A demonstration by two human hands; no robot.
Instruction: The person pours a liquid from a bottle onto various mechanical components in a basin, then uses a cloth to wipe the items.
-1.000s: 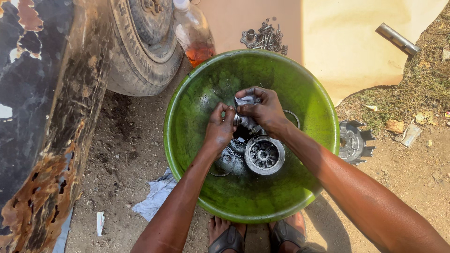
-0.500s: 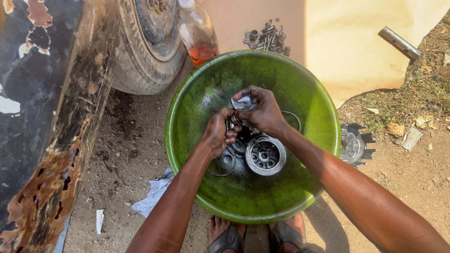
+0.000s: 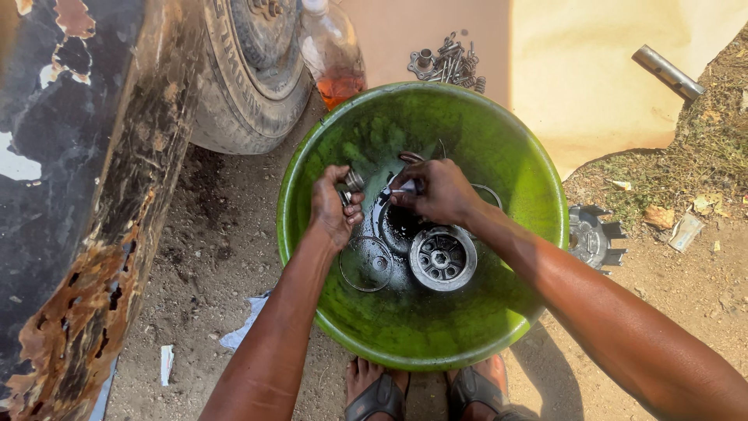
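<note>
Both hands work inside the round green plastic basin [image 3: 499, 140]: left hand [image 3: 333, 209] fingers pinch a small metal cylinder part [image 3: 352, 181], right hand [image 3: 438, 191] fingers grip a small metal piece [image 3: 405, 187]. Parts look stiff, wet, probably slippery; hold them by the rims.

Small metal parts [image 3: 352, 182] over green basin [image 3: 499, 148]
</note>
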